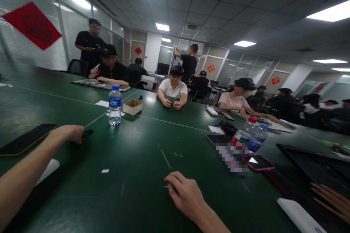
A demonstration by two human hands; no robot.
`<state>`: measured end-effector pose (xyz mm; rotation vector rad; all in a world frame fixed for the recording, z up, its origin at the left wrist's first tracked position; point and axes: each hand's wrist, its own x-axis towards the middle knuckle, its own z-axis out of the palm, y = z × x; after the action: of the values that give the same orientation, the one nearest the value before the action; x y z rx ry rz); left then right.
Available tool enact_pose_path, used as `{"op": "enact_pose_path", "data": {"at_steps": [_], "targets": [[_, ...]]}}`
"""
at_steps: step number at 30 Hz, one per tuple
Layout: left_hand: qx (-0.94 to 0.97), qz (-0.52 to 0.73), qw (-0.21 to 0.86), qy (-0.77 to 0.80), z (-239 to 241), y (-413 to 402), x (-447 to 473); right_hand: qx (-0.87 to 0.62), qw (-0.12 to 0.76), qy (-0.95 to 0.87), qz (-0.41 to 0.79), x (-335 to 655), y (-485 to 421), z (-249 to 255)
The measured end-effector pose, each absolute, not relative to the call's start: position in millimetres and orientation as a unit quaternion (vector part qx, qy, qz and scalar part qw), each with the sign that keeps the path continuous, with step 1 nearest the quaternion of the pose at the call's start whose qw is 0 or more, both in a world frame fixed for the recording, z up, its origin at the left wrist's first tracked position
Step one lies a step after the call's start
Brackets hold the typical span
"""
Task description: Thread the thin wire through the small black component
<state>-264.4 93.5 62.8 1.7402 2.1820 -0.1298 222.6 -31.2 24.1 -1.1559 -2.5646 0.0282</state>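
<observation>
My left hand [71, 133] reaches out over the green table [136, 174], its fingers curled down at a small dark object [87, 133] whose kind I cannot make out. My right hand [187, 193] rests on the table nearer to me with its fingers bent together. A thin pale tip [166, 186] shows by its fingertips; the rest is hidden by the hand. Between the hands lies a small white scrap [105, 171]. A water bottle with a blue cap [115, 105] stands upright beyond my left hand, beside an open cardboard box [132, 107].
A dark tablet with a green edge [27, 138] lies at left, near a white object [49, 171] under my forearm. On the right are two bottles [255, 138], a pink-edged phone [261, 162], pencils [332, 198] and a white case [299, 214]. Several people sit across the table.
</observation>
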Motion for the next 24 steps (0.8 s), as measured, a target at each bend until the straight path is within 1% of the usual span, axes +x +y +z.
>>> {"op": "enact_pose_path", "data": {"at_steps": [6, 15, 24], "targets": [[0.622, -0.088, 0.184, 0.756, 66.5, 90.3, -264.6, -0.407, 0.163, -0.899, 0.008, 222.5, -31.8, 24.9], [0.623, -0.077, 0.205, 0.751, 60.4, 100.3, -267.1, -0.4, 0.171, -0.9, 0.009, 223.0, -31.8, 25.9], [0.627, -0.054, 0.203, 0.75, 63.1, 97.3, -259.7, -0.405, 0.165, -0.899, 0.016, 223.8, -32.8, 25.4]]}}
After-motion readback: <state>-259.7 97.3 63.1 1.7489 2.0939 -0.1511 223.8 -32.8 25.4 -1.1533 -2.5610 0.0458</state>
